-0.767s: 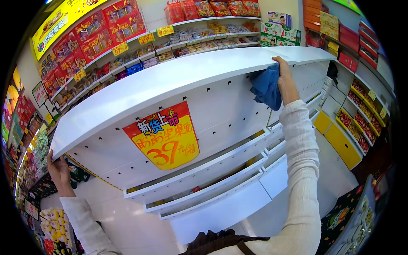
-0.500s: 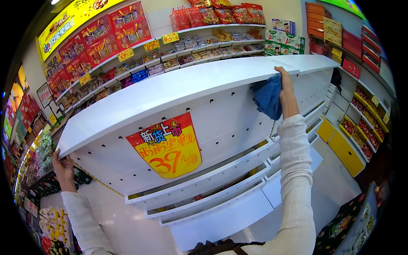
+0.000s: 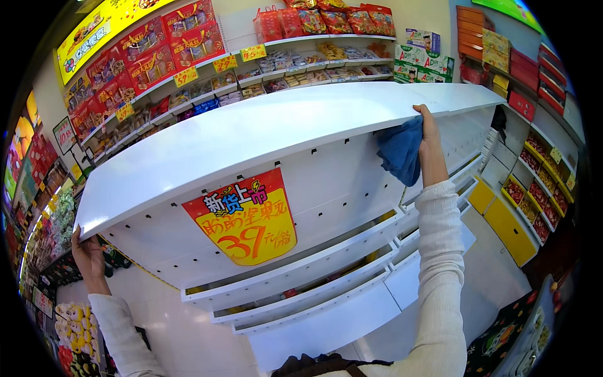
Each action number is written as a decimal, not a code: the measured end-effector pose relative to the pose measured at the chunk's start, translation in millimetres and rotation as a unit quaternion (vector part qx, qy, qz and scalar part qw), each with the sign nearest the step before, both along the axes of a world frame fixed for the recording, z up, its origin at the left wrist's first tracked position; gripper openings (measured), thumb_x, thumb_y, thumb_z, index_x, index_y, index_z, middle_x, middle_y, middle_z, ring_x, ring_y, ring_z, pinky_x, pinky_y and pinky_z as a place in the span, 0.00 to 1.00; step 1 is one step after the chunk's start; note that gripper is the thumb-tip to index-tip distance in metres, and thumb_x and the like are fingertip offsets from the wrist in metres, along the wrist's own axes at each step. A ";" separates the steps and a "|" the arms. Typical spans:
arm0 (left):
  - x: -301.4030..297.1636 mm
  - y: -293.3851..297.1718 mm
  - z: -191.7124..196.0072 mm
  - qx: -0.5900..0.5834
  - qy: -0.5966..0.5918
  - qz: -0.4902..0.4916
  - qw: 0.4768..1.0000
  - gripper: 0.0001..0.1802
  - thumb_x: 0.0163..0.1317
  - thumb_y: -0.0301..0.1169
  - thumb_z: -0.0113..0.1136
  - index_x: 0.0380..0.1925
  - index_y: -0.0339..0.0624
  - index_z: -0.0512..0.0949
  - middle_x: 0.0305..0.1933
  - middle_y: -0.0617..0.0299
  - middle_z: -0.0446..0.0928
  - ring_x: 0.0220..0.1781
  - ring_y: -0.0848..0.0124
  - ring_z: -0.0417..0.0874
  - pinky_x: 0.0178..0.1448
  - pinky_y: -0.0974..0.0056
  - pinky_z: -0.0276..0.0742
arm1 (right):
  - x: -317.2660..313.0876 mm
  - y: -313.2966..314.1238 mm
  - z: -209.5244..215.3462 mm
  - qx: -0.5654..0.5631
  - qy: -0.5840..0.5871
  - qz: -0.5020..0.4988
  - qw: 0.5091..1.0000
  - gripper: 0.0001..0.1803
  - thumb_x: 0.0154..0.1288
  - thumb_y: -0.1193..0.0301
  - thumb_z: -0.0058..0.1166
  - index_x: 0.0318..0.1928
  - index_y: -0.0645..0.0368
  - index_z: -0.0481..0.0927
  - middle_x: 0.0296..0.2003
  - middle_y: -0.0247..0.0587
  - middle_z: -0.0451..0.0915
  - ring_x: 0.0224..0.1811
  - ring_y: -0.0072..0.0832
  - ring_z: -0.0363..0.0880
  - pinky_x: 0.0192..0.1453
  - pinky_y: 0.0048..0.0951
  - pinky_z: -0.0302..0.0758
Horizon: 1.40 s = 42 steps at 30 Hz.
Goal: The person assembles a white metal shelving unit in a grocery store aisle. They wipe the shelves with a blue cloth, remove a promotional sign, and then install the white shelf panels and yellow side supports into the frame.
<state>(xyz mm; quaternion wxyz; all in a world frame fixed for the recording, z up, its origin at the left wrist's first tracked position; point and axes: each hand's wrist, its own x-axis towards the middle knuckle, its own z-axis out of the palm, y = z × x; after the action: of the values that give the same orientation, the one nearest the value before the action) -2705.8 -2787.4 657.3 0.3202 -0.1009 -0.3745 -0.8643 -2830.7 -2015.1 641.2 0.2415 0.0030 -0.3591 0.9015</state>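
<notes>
A long white shelf board point(image 3: 251, 135) lies across the top of a white shelving unit with a perforated back panel point(image 3: 352, 182). At the board's far left corner, my left hand point(image 3: 92, 256) is closed round the edge, thumb up at the end and fingers partly hidden beneath. My right hand point(image 3: 431, 141) grips the front edge towards the right, its fingertips on the upper face. A crumpled blue cloth point(image 3: 401, 151) hangs from that same hand, below the board. On the back panel hangs a red and yellow price sign point(image 3: 246, 217).
White shelf trays point(image 3: 295, 273) step out low on the unit. Behind the board, wall shelves hold packaged snacks point(image 3: 282, 63) and red gift boxes point(image 3: 151, 63). Green and white cartons point(image 3: 422, 63) stand at the back right. Yellow-fronted bins point(image 3: 512, 220) are at the right.
The board's front edge has come slightly lower and nearer to me, showing more of its upper face. Both hands moved down with it, my left also a little leftward, keeping their grip.
</notes>
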 end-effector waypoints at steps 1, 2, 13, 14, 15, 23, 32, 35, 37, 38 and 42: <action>-2.3 -4.7 3.4 -0.006 -0.001 0.004 1.000 0.11 0.59 0.23 0.55 0.40 0.29 0.70 0.44 0.51 0.76 0.46 0.65 0.80 0.53 0.66 0.80 | -6.0 1.0 7.1 -0.008 -0.033 -0.002 0.999 0.24 0.53 0.72 0.55 0.48 0.75 0.66 0.37 0.51 0.75 0.34 0.36 0.79 0.38 0.32 0.80; -5.3 -13.4 12.2 -0.015 -0.002 0.007 1.000 0.11 0.59 0.23 0.55 0.40 0.28 0.70 0.44 0.51 0.76 0.46 0.65 0.80 0.53 0.66 0.80 | -10.9 4.1 16.3 -0.017 -0.066 -0.004 0.998 0.24 0.53 0.72 0.55 0.48 0.75 0.66 0.37 0.50 0.75 0.34 0.37 0.79 0.38 0.32 0.80; -5.4 -11.4 21.3 -0.035 0.039 0.017 0.998 0.14 0.59 0.26 0.57 0.43 0.30 0.71 0.44 0.53 0.76 0.46 0.65 0.80 0.52 0.66 0.80 | -5.7 1.1 35.8 -0.038 -0.109 0.046 0.992 0.17 0.52 0.71 0.54 0.39 0.70 0.69 0.29 0.44 0.73 0.26 0.35 0.76 0.29 0.32 0.80; -4.9 -13.6 25.0 -0.023 0.026 0.026 0.999 0.13 0.59 0.26 0.57 0.42 0.30 0.71 0.43 0.54 0.77 0.44 0.65 0.80 0.51 0.66 0.80 | -4.4 -7.2 19.9 -0.023 -0.070 0.036 0.997 0.18 0.51 0.70 0.54 0.39 0.70 0.68 0.29 0.44 0.73 0.25 0.35 0.76 0.29 0.32 0.80; -5.1 -14.8 19.2 -0.021 0.031 0.004 0.999 0.13 0.59 0.26 0.56 0.42 0.30 0.71 0.43 0.54 0.77 0.45 0.65 0.80 0.52 0.66 0.80 | 1.1 -11.0 10.7 0.000 -0.022 0.020 1.000 0.18 0.51 0.70 0.55 0.40 0.70 0.68 0.29 0.45 0.73 0.25 0.35 0.76 0.28 0.32 0.80; 11.5 -13.5 4.7 -0.030 0.008 0.008 0.999 0.13 0.59 0.27 0.57 0.42 0.32 0.71 0.45 0.53 0.76 0.47 0.65 0.79 0.52 0.65 0.80 | 4.8 -8.1 40.5 0.006 -0.049 -0.018 0.999 0.19 0.53 0.70 0.55 0.39 0.74 0.68 0.27 0.46 0.76 0.24 0.35 0.80 0.29 0.35 0.83; -0.7 -31.8 -9.9 -0.038 0.026 0.001 0.999 0.14 0.59 0.28 0.58 0.42 0.31 0.71 0.45 0.53 0.76 0.47 0.66 0.79 0.56 0.66 0.76 | -28.7 38.6 24.7 0.041 -0.040 0.030 0.998 0.21 0.51 0.67 0.58 0.40 0.71 0.69 0.26 0.48 0.76 0.23 0.37 0.78 0.29 0.36 0.81; -8.0 -47.6 -7.9 -0.028 0.002 0.040 0.999 0.15 0.60 0.31 0.57 0.42 0.30 0.71 0.44 0.52 0.76 0.48 0.65 0.78 0.56 0.65 0.75 | -26.2 4.9 12.9 0.029 0.015 -0.067 0.997 0.18 0.52 0.69 0.56 0.39 0.69 0.72 0.29 0.43 0.75 0.28 0.31 0.77 0.32 0.33 0.78; -10.1 -67.8 -2.4 -0.056 -0.003 0.052 0.997 0.16 0.61 0.33 0.56 0.43 0.30 0.70 0.46 0.51 0.76 0.48 0.64 0.78 0.56 0.65 0.74 | -35.7 1.9 10.8 0.006 0.081 -0.130 0.988 0.15 0.53 0.71 0.55 0.38 0.70 0.75 0.31 0.42 0.76 0.29 0.30 0.77 0.35 0.30 0.76; -3.4 -68.9 5.3 -0.041 -0.008 0.063 0.997 0.17 0.62 0.33 0.55 0.43 0.30 0.70 0.47 0.51 0.76 0.48 0.64 0.78 0.57 0.65 0.74 | -16.6 -17.0 24.5 0.013 0.065 -0.113 0.991 0.15 0.52 0.72 0.54 0.38 0.72 0.74 0.30 0.42 0.76 0.28 0.30 0.77 0.33 0.29 0.75; -32.1 -26.7 10.0 -0.146 -0.089 0.144 0.975 0.18 0.61 0.33 0.55 0.46 0.31 0.70 0.47 0.51 0.76 0.49 0.64 0.77 0.56 0.67 0.71 | -6.6 -20.4 71.5 0.043 0.066 -0.143 0.987 0.14 0.50 0.72 0.55 0.32 0.75 0.75 0.32 0.49 0.79 0.33 0.31 0.76 0.41 0.32 0.72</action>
<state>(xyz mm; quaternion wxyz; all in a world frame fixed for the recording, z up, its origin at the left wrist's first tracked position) -2737.9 -2814.1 667.2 0.3886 -0.0141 -0.5346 -0.7503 -2837.3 -2035.5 712.8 0.3906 0.0218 -0.3773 0.8394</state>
